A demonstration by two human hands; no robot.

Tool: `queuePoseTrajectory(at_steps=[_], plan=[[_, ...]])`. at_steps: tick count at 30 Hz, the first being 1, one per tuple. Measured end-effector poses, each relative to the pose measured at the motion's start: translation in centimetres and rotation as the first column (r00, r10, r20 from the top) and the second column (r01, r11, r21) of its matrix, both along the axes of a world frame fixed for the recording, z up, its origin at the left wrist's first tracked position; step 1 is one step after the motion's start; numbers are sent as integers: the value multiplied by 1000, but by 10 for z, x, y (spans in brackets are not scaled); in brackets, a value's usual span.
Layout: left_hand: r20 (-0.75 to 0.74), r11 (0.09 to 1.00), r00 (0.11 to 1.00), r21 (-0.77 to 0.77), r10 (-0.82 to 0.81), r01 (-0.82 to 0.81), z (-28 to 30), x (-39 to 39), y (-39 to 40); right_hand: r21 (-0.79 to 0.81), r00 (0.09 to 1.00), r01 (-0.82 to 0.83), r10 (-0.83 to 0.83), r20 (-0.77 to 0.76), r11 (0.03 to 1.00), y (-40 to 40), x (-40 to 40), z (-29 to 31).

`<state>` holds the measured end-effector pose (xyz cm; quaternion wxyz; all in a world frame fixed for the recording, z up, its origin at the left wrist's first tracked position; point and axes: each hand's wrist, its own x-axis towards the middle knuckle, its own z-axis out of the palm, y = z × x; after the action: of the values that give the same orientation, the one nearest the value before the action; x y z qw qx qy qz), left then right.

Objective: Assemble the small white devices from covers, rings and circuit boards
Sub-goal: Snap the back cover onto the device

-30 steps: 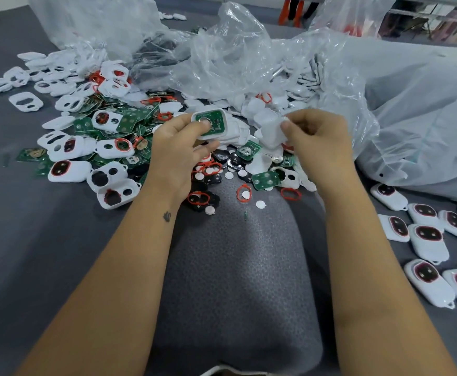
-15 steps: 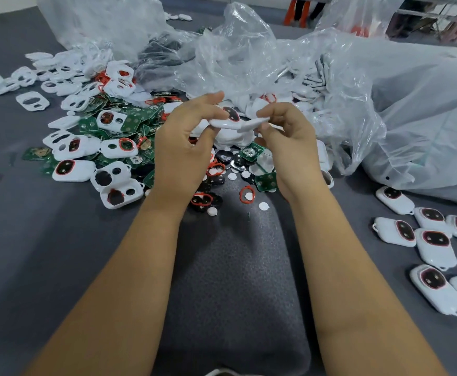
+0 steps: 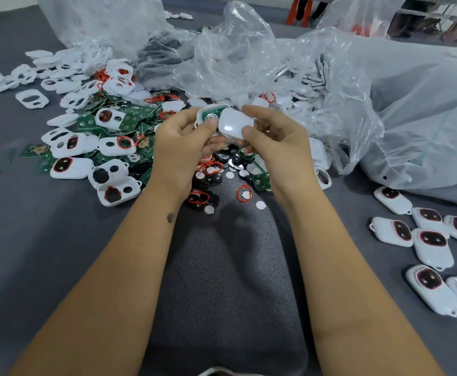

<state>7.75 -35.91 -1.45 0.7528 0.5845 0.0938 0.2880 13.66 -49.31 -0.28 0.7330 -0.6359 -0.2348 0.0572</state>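
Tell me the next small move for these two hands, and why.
Probably slide the plain white cover in the right hand leftward over the half-shell in the left hand and press it shut. The green circuit board already sits in that shell, and the cover overlaps only its right edge, so the two halves are not yet aligned.

Both my bare forearms reach forward and draw together in front of me, wrists close. My left hand [image 3: 178, 142] is curled, its thumb pressing down on the white plastic shell with the green circuit board inside [image 3: 208, 115]. My right hand [image 3: 276, 137] pinches the smooth white rounded plastic cover [image 3: 234, 126] between thumb and fingers, its edge overlapping that shell.
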Motion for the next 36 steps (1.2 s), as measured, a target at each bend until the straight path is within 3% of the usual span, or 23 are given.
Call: queuePoseTrajectory(at_steps=[6,10,15,23,26,29,32,34,36], plan=[[-4,1000,1000,1,12,-12,2,-3,0,-65,998,-9,12,55,998,1,-2,0],[-23,999,999,-7,49,-49,4,-3,0,135,976,-209,215,-30,968,-1,-1,1],[-21,998,999,-57,32,-33,5,-4,-1,374,851,-450,516,-96,811,-7,1,1],[-4,966,1000,-260,-9,7,8,-3,-4,438,834,-444,539,-117,782,-9,1,4],[-18,960,998,-276,-55,48,9,-3,-7,334,915,-332,387,-113,882,-6,3,4],[-68,972,996,-230,-65,48,9,-1,-9,-57,994,-103,105,20,993,-4,6,-1],[-120,986,992,-166,-50,30,7,1,-9,-348,968,47,43,246,937,0,1,-9],[-139,994,990,-109,-29,14,6,1,-9,-433,935,99,65,348,896,2,-3,-11],[-133,995,991,-98,-23,10,5,1,-8,-447,933,97,75,352,889,2,-5,-10]])
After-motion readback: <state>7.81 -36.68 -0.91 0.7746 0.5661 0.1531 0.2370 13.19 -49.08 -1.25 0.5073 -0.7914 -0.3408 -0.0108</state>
